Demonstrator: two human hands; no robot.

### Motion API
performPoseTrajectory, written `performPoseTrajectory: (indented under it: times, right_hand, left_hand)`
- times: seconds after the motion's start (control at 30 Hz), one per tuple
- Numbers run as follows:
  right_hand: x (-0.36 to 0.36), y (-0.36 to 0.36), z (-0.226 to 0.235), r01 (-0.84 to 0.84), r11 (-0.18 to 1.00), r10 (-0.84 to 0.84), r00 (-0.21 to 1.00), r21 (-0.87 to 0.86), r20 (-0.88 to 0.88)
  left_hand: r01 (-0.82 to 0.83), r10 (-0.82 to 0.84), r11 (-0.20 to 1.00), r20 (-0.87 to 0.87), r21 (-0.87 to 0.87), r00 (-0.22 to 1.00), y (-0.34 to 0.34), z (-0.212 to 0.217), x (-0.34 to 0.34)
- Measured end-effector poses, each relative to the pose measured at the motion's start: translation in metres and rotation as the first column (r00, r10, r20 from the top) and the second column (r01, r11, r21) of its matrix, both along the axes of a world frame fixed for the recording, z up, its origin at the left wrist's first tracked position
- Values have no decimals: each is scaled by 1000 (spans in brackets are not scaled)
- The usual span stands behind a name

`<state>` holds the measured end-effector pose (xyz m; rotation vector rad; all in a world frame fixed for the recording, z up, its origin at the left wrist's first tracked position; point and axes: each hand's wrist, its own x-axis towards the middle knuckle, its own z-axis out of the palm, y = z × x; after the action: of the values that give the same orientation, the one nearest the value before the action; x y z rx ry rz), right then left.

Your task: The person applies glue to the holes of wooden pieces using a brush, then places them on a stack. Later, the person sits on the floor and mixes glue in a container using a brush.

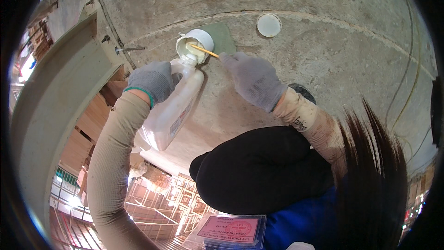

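Note:
My left hand (155, 82), in a grey knit glove, is closed on the upper part of a translucent white plastic jug (173, 111). The jug leans, its neck up against the mouth of a white plastic tub (203, 40). That tub is tipped toward me, with pale, creamy stuff inside and smeared on its rim. In my gloved right hand (254, 81) I grip a thin yellow stick (206, 52), whose far end reaches into the tub. Whether liquid runs from the jug cannot be made out.
Under the tub lies a flat grey-green sheet (226, 38). A round white lid (269, 25) rests on the concrete floor (323, 60) beyond my right hand. To the left stands a large beige metal beam (51, 97) with a bolt (132, 49) sticking out. Cables (411, 74) cross the floor at the right.

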<state>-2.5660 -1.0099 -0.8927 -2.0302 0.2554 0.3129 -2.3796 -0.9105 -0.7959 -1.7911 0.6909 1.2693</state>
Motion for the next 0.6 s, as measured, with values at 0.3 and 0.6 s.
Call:
performPoseTrajectory:
  times: [0.3,0.6]
  right_hand:
    - [0,4,-1,1,1000,0,999,24,-32]
    - [-3,5,-1,11,999,-10,999,42,-42]
  left_hand:
    - [-36,35,999,29,32,999,8,2,-1]
    - [-71,70,997,29,32,997,10,5,-4]
